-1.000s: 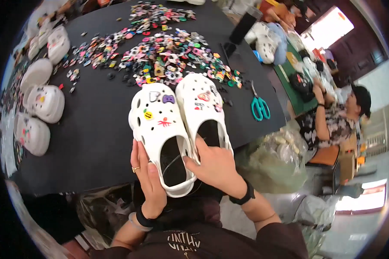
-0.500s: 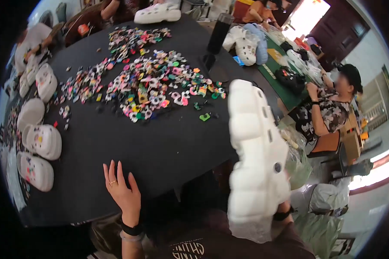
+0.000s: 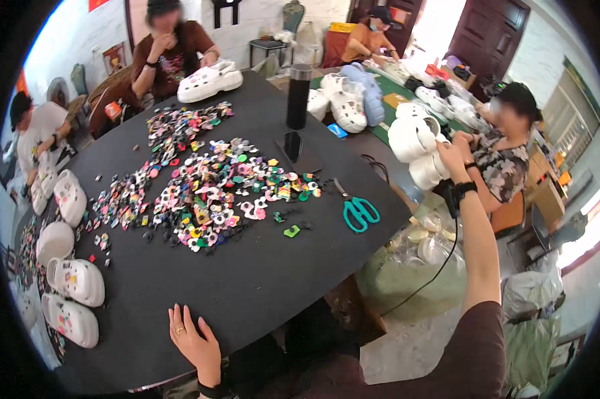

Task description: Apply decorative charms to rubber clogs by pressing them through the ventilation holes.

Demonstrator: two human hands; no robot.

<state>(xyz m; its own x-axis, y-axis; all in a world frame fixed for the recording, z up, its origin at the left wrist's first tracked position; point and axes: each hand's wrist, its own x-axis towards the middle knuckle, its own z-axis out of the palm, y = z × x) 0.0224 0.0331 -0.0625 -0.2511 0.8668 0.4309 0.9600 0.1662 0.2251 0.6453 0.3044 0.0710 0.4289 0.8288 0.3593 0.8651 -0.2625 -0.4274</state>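
My left hand (image 3: 197,340) lies on the near edge of the black table (image 3: 260,286), fingers stretched out and holding nothing. At the end of my outstretched arm, my right hand (image 3: 451,161) grips a pair of white clogs (image 3: 410,138) past the table's right edge. Part of the clogs is hidden behind my fingers. Close to my right wrist are the forearms of a seated co-worker (image 3: 503,163). A big heap of small colourful shoe charms (image 3: 203,189) covers the middle of the table.
Teal-handled scissors (image 3: 360,214), a black phone (image 3: 293,145) and a dark tumbler (image 3: 299,96) stand or lie right of the heap. Decorated white clogs (image 3: 74,322) line the left side. A plastic bag (image 3: 413,266) sits below the right edge. Another person (image 3: 173,50) sits opposite.
My right hand has carried the white clogs from close in front of me outward to the far right. My view has tilted up, and the scissors now show. My left hand stays flat.
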